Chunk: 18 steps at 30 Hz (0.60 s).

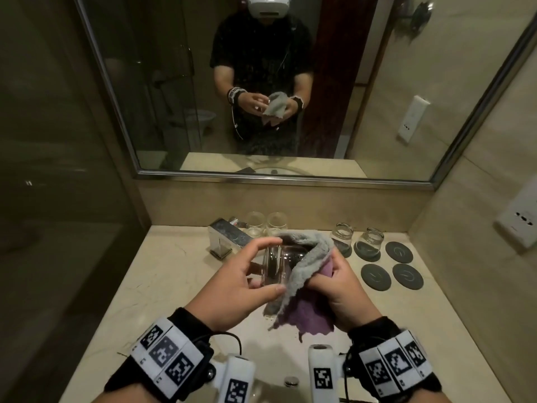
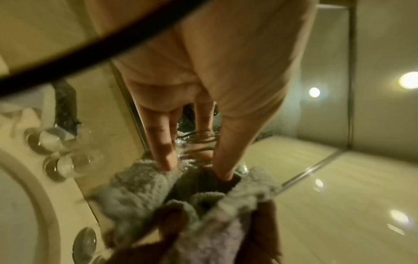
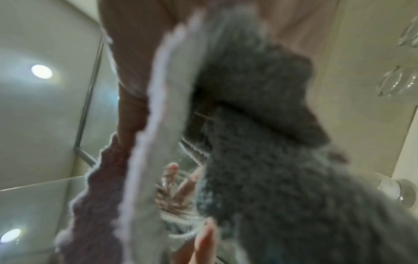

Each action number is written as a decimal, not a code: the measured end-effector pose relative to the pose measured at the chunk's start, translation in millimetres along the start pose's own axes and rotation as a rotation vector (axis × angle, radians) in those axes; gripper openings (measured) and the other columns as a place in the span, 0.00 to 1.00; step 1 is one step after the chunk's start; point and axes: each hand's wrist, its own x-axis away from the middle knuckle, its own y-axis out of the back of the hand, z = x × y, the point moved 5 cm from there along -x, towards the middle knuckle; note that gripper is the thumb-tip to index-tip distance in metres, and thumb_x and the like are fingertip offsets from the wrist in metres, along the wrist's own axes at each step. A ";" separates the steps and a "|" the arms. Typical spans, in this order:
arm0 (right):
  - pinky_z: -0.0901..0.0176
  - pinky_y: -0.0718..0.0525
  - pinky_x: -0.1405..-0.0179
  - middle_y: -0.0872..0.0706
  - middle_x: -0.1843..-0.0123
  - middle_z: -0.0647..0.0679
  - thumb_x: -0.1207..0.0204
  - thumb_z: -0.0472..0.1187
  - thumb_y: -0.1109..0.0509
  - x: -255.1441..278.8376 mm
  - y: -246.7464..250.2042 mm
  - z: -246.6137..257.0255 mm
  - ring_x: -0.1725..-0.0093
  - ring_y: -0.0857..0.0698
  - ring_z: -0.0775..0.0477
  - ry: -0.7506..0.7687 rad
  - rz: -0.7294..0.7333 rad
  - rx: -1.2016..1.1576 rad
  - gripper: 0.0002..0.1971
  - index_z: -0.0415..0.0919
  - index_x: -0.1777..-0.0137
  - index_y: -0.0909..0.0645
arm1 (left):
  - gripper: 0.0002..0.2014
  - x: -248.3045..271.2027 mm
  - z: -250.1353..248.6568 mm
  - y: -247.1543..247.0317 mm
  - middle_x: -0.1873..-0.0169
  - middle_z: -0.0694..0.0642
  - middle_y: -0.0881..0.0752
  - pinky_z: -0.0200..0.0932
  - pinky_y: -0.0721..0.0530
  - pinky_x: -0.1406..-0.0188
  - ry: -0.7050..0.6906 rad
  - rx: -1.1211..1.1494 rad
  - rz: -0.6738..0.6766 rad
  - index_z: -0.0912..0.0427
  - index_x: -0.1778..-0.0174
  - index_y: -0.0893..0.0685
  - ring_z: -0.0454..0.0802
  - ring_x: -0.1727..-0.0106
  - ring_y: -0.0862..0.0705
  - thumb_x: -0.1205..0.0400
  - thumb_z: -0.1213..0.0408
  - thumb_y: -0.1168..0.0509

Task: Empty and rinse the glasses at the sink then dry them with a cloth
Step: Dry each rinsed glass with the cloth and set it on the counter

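Now glass point(image 1: 274, 264) btwn hands: left hand point(image 1: 232, 283) grips, right hand point(image 1: 343, 289) w/ cloth point(image 1: 308, 263).

**Wrist rigs and headset on show**

A black band is worn on the left wrist point(image 1: 171, 356), wrapped in white blocks printed with black-and-white square markers. A matching black band with the same marker blocks is seen on the right wrist point(image 1: 392, 365). Two white camera housings point(image 1: 236, 379), each marked with a square code, are mounted inward of the bands. A thin black cable point(image 1: 229, 340) is looped from the left band. In the mirror, a white headset point(image 1: 268, 4) and a dark short-sleeved top point(image 1: 261, 48) are reflected, with thin cables trailing down.
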 end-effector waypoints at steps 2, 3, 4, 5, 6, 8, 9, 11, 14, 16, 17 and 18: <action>0.52 0.14 0.45 0.10 0.47 0.45 0.46 0.32 0.19 1.5 -1.6 2.7 0.45 0.12 0.46 0.032 -0.013 0.071 0.29 0.49 0.42 0.18 | 0.29 -0.8 -0.6 -2.6 0.35 0.49 0.21 0.48 0.11 0.56 0.099 0.194 -0.016 0.40 0.28 0.26 0.55 0.55 0.10 0.25 0.50 0.25; 0.58 0.15 0.47 0.09 0.48 0.48 0.45 0.31 0.19 2.4 -3.6 3.8 0.46 0.12 0.49 0.042 -0.015 0.108 0.30 0.48 0.42 0.19 | 0.28 -2.2 0.8 -3.7 0.39 0.54 0.20 0.48 0.11 0.61 0.163 0.298 -0.024 0.45 0.30 0.25 0.55 0.61 0.10 0.26 0.48 0.29; 0.61 0.15 0.48 0.09 0.49 0.49 0.44 0.28 0.21 3.0 -5.6 3.6 0.47 0.11 0.51 0.048 -0.020 0.125 0.29 0.46 0.41 0.20 | 0.26 -3.4 1.7 -3.5 0.43 0.58 0.19 0.49 0.12 0.65 0.191 0.338 -0.046 0.48 0.33 0.23 0.55 0.65 0.12 0.28 0.48 0.31; 0.60 0.15 0.47 0.09 0.48 0.48 0.42 0.27 0.23 3.0 -6.9 3.3 0.46 0.11 0.50 0.047 -0.031 0.114 0.28 0.44 0.40 0.21 | 0.23 -4.5 0.8 -2.3 0.44 0.58 0.18 0.50 0.12 0.66 0.174 0.299 -0.071 0.49 0.37 0.21 0.54 0.67 0.12 0.28 0.49 0.31; 0.54 0.14 0.44 0.09 0.46 0.44 0.40 0.27 0.24 1.9 -7.8 3.3 0.44 0.12 0.45 0.050 -0.037 0.082 0.27 0.41 0.40 0.21 | 0.21 -4.2 -1.8 -1.2 0.44 0.56 0.17 0.49 0.12 0.65 0.122 0.227 -0.083 0.47 0.38 0.21 0.51 0.65 0.12 0.27 0.50 0.29; 0.38 0.17 0.39 0.14 0.40 0.33 0.39 0.32 0.24 -1.6 -7.1 -2.2 0.40 0.15 0.32 0.002 -0.049 -0.073 0.27 0.34 0.37 0.23 | 0.19 -0.9 -10.5 -1.1 0.40 0.48 0.17 0.44 0.12 0.56 -0.057 -0.020 -0.050 0.42 0.37 0.21 0.44 0.53 0.12 0.23 0.56 0.26; 0.34 0.18 0.39 0.16 0.38 0.29 0.39 0.37 0.23 -3.3 -7.1 -5.0 0.40 0.16 0.29 -0.053 -0.059 -0.147 0.31 0.32 0.35 0.24 | 0.20 0.3 -12.1 -1.7 0.36 0.44 0.19 0.40 0.13 0.52 -0.143 -0.144 -0.035 0.40 0.35 0.22 0.40 0.46 0.15 0.22 0.59 0.26; 0.36 0.16 0.42 0.15 0.41 0.28 0.42 0.40 0.20 -4.1 -4.1 -7.4 0.44 0.14 0.32 -0.097 -0.069 -0.192 0.34 0.32 0.35 0.25 | 0.24 1.3 -11.2 -1.9 0.36 0.40 0.21 0.36 0.14 0.55 -0.149 -0.122 -0.033 0.39 0.32 0.24 0.37 0.49 0.14 0.22 0.58 0.26; 0.51 0.13 0.49 0.09 0.51 0.43 0.47 0.36 0.21 -0.2 -0.6 1.0 0.50 0.11 0.45 -0.002 -0.100 -0.088 0.30 0.38 0.41 0.22 | 0.29 -2.1 -9.1 -0.6 0.40 0.45 0.18 0.46 0.11 0.62 0.044 0.104 -0.100 0.45 0.31 0.24 0.45 0.65 0.11 0.27 0.41 0.33; 0.55 0.13 0.50 0.09 0.52 0.47 0.49 0.38 0.21 1.4 -1.5 2.1 0.50 0.11 0.48 0.021 -0.106 -0.054 0.32 0.38 0.41 0.23 | 0.26 -4.8 -5.9 1.0 0.47 0.49 0.15 0.56 0.10 0.60 0.102 0.158 -0.124 0.50 0.37 0.20 0.51 0.67 0.11 0.28 0.41 0.34; 0.51 0.13 0.48 0.09 0.51 0.45 0.48 0.38 0.22 1.1 -1.6 0.9 0.49 0.11 0.45 0.016 -0.115 -0.063 0.32 0.36 0.40 0.23 | 0.22 -3.9 -8.7 1.3 0.49 0.47 0.15 0.55 0.10 0.58 0.084 0.135 -0.125 0.50 0.38 0.19 0.50 0.64 0.11 0.26 0.45 0.32; 0.44 0.13 0.45 0.10 0.51 0.41 0.46 0.39 0.22 -0.1 -0.6 -1.4 0.49 0.12 0.41 0.004 -0.124 -0.096 0.31 0.33 0.40 0.23 | 0.20 -2.3 -12.7 1.7 0.48 0.44 0.16 0.50 0.10 0.55 0.025 0.054 -0.116 0.48 0.36 0.19 0.47 0.59 0.12 0.24 0.50 0.29</action>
